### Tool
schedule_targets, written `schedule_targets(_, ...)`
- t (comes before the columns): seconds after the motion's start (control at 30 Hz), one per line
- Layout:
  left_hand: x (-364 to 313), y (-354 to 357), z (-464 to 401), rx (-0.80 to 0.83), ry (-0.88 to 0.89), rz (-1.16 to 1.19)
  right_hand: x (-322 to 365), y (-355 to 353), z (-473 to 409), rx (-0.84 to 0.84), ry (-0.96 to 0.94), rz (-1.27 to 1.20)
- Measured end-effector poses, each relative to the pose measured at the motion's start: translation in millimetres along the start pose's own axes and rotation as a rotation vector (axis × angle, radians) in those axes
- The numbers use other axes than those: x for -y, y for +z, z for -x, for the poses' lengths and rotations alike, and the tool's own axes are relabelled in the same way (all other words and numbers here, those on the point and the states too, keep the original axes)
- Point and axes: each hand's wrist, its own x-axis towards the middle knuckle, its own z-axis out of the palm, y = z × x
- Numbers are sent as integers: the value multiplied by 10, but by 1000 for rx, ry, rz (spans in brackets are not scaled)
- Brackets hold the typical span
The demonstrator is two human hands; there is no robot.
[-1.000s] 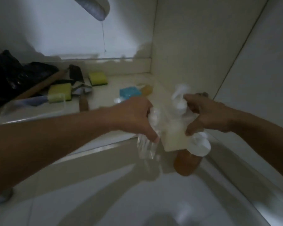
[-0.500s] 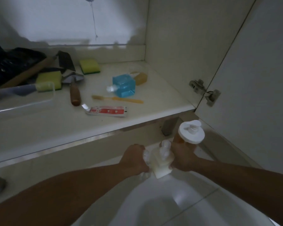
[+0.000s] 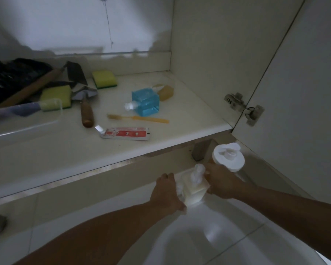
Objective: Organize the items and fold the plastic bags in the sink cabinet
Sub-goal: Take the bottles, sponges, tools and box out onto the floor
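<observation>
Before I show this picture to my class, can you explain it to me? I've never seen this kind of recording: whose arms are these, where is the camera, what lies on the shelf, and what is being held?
No machine is involved: a person wears one wide-angle camera on the head, looking forward and down, so the arms are the wearer's own. The left hand and right hand together grip a cluster of pump bottles just outside an open cabinet: a cream pump bottle between the hands and, by the right hand, a bottle with a wide white cap. What else the left hand holds is too blurred to tell. On the cabinet shelf lie a blue bottle on its side, an orange toothbrush, a red-and-white tube, two yellow sponges, a wooden-handled tool and black plastic bags at the far left.
</observation>
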Motion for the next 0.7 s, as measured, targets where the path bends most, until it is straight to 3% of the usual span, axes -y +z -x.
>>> schedule_targets(0.17, -245, -578, 57, 183, 66, -133, 172, -739, 157, 65, 2, 50)
schedule_targets(0.27, -459, -1172, 88, 300, 41, 27, 303, -1242, 177, 81, 5, -136)
schedule_targets(0.33, -568, -1611, 121, 310, 20, 153, 434, -1464, 73, 2, -37, -171)
schedule_targets(0.43, -595, -2172, 103, 121, 48, 181, 676, -1725, -231, -74, -130, -205)
schedule_targets(0.57, -400, -2630, -140, -404, 26, -22, 955, -1975, -731, -206, -188, -204)
schedule_targets(0.63, -264, -2716, -280, -462, -30, -131, 1034, -2057, -999, -289, -250, -121)
schedule_targets(0.7, -164, -2743, -403, -402, -71, -169, 1089, -2115, -1257, -338, -300, 42)
